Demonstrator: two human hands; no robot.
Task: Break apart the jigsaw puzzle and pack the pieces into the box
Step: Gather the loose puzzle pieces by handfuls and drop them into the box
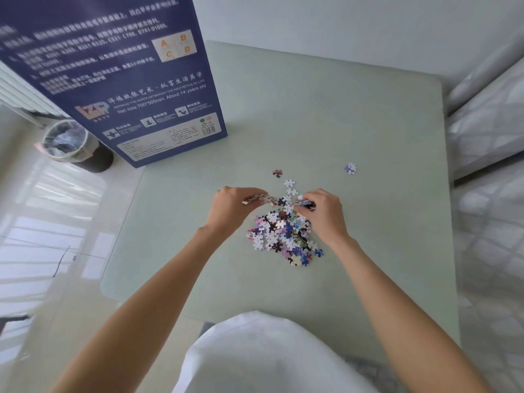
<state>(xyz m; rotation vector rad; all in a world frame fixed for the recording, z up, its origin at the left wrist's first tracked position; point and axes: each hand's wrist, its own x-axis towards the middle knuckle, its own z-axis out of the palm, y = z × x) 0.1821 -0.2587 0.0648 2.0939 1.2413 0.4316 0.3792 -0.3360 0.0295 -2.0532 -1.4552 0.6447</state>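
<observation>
Nearest, a white garment [263, 355] at the lower edge. Beyond it, on the pale green table [368, 114], a heap of loose puzzle pieces [283, 236]. Just past the heap, left hand [235, 205] gripping a joined puzzle fragment [259, 199]; right hand [323, 211] pinching another small chunk [306, 205] (details blurred). Farther out, two stray pieces [277, 173] [350, 168]. Farthest left, the blue box [119, 75] upright, a lined bin [73, 144] on the floor beside it.
</observation>
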